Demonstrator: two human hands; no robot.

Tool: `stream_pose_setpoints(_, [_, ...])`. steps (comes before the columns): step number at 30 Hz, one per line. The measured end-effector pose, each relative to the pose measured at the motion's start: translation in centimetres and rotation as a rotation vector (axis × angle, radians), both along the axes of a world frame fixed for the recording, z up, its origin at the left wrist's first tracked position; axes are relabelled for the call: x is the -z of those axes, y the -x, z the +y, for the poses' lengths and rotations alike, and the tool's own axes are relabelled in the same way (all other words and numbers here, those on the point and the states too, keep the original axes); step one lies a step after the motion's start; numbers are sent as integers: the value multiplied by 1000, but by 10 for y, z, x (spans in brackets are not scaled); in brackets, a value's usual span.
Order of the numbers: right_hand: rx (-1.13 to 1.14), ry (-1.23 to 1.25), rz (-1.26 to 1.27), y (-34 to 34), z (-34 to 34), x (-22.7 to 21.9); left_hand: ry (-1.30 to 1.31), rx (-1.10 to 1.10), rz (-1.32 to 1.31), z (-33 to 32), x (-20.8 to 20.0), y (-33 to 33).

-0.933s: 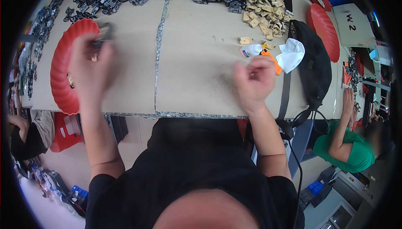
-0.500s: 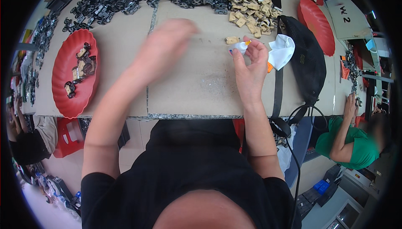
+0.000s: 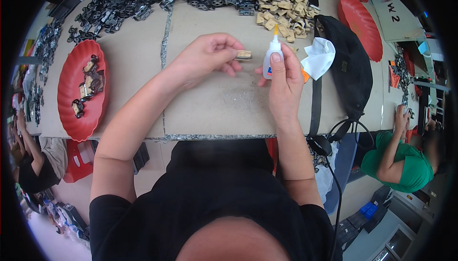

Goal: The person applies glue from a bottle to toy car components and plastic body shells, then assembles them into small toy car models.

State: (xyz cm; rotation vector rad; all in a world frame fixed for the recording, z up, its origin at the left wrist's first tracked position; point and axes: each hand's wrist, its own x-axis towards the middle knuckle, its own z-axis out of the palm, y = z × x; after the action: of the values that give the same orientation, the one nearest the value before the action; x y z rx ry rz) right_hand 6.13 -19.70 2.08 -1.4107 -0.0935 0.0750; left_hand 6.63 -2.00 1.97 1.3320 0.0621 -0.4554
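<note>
- Left hand [image 3: 217, 57] pinches a small tan block [image 3: 244, 54], flat, dark-edged, over the table [image 3: 205, 113].
- Right hand [image 3: 282, 72] holds a whitish bottle [image 3: 272, 57] with a yellow tip [image 3: 275, 31].
- Red scalloped tray [image 3: 71, 80], left: tan-and-black toy cars [image 3: 90, 85] inside.

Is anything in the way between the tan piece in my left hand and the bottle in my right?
Nothing visible stands between the tan piece in your left hand and the bottle; bare tabletop shows in the gap. Your right hand has fingertips poking past the bottle's left side, but lower down.
</note>
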Motion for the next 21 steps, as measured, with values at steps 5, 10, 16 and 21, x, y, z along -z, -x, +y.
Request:
stream_pose_setpoints(5, [-217, -173, 132, -1, -1, 0, 284, -127, 127, 20, 5, 28])
stream_pose_setpoints(10, [-106, -201, 150, -3, 1, 2, 298, -187, 52, 22, 11, 35])
stream_pose_setpoints(16, [-185, -395, 231, -7, -8, 4, 121, -144, -57, 24, 8, 38])
stream_pose_setpoints(21, [-112, -422, 179, -10, -9, 11, 37, -113, -34, 24, 8, 38])
